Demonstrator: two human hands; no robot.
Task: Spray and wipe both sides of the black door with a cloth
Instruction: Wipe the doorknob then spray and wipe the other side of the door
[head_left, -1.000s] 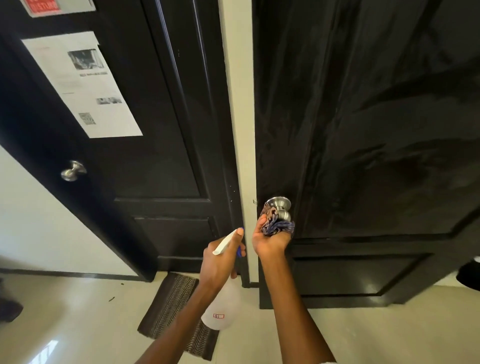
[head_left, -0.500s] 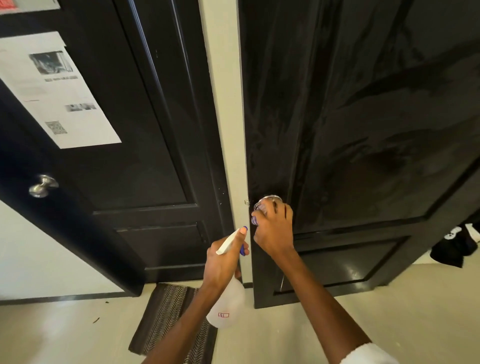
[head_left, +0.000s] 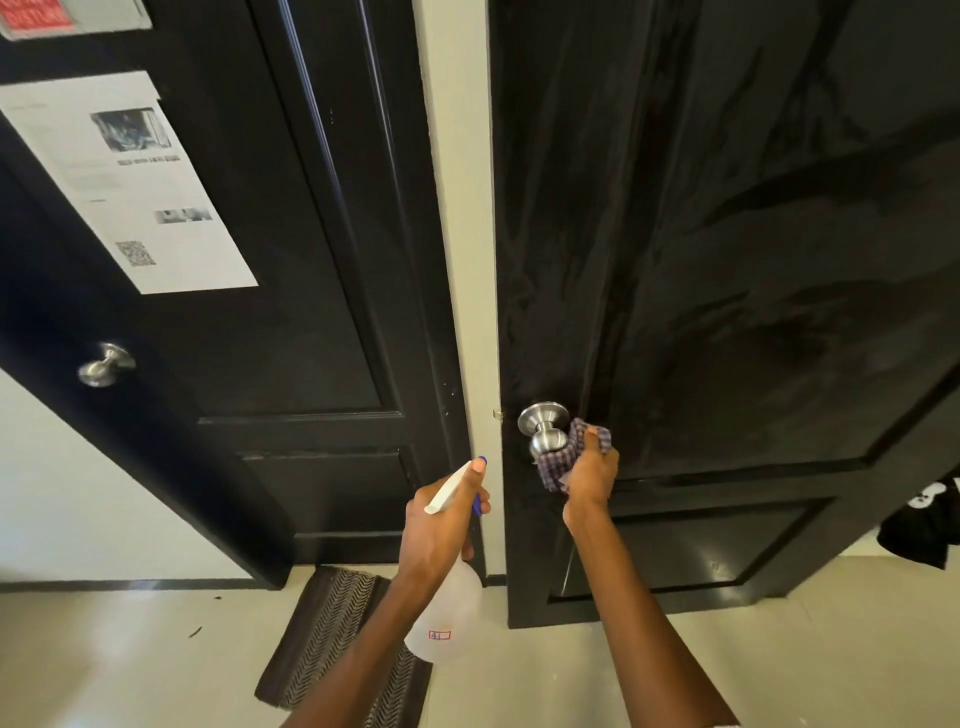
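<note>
Head view looks down and forward at two black doors split by a pale strip of wall (head_left: 457, 260). On the right of the frame stands the black door (head_left: 727, 260), its glossy face marked with dull streaks. Its round metal knob (head_left: 543, 423) sits at the door's left edge, a little below the middle of the frame.

Just right of and below that knob, the right hand (head_left: 589, 475) has its fingers closed round a bunched checked cloth (head_left: 563, 457). The cloth is pressed against the lower right side of the knob, and part of it pokes out above the hand.

Slightly lower and to the left, in front of the wall strip, the left hand (head_left: 441, 525) grips the neck of a spray bottle (head_left: 447, 608). One finger lies along the white spray head, which points up and to the right, with a small blue tip at its nozzle. The cloudy plastic body hangs below the hand and carries a small red-edged label.

On the left of the frame is the second door (head_left: 291, 312), with its own metal knob (head_left: 106, 364) and a printed paper sheet (head_left: 130, 182) stuck on it at the upper left. A dark patterned mat (head_left: 332, 639) lies on the pale floor (head_left: 779, 665) at the bottom centre, partly behind the left forearm. Something black with white marks (head_left: 922, 525) lies at the right edge.
</note>
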